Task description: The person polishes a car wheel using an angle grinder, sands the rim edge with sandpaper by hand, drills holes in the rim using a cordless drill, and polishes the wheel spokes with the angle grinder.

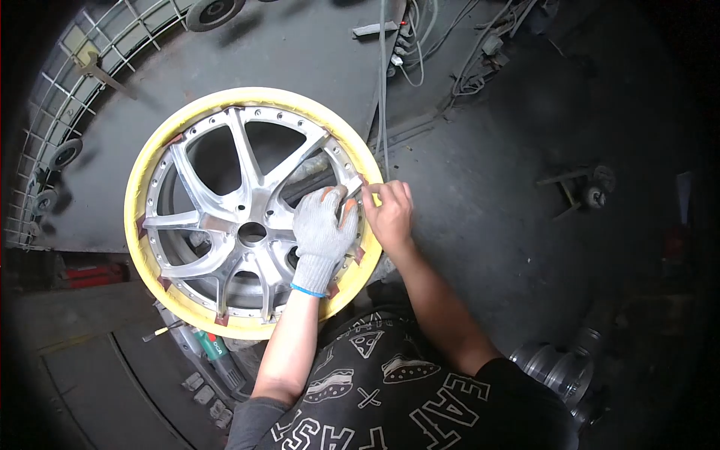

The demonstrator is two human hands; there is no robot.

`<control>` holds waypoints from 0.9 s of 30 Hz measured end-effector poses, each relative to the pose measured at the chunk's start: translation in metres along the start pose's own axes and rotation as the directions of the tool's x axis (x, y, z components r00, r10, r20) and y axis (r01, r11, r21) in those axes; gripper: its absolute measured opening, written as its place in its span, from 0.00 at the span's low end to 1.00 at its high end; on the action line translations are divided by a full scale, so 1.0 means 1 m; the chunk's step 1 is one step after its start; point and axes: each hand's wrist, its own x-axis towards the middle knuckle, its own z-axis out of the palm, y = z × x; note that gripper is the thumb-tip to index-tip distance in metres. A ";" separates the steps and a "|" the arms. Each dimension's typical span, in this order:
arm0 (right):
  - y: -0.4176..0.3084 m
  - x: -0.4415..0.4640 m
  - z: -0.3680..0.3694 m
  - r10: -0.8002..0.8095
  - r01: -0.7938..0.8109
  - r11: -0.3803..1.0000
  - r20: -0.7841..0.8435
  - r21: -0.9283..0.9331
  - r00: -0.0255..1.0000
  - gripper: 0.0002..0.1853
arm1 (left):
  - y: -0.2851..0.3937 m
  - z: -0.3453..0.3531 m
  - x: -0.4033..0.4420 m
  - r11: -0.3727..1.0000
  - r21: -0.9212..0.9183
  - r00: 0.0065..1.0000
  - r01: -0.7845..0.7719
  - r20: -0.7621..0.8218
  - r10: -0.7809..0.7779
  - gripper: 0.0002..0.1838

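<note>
An alloy wheel lies face up in front of me, its silver spokes spread inside a rim wrapped in yellow masking tape. Small reddish-brown pieces sit where several spoke ends meet the rim. My left hand, in a grey knit glove with orange on the fingers, rests on the wheel's right side, fingers curled over a spoke. My bare right hand is at the rim's right edge. Its thumb and fingertips pinch together at a small reddish-brown piece by that spoke's end, mostly hidden by the fingers.
A green power tool lies below the wheel. A wire mesh frame with small wheels curves along the upper left. Cables hang at the top. Shiny metal wheel parts stand at lower right, and a metal stand at right.
</note>
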 end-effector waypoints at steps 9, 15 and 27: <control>0.000 0.005 0.005 -0.024 0.026 0.998 0.041 -0.056 0.999 0.05 | 0.002 0.003 0.001 1.000 0.015 1.000 0.006 -0.001 -0.006 0.13; 0.006 0.000 0.006 -0.080 0.081 0.997 0.077 -0.006 0.994 0.08 | 0.002 0.005 0.001 1.000 -0.005 0.998 -0.017 -0.064 0.016 0.12; 0.018 -0.001 0.015 0.274 -0.321 0.925 0.227 0.204 0.935 0.15 | 0.000 0.003 0.000 1.000 -0.002 0.999 0.000 -0.037 0.000 0.12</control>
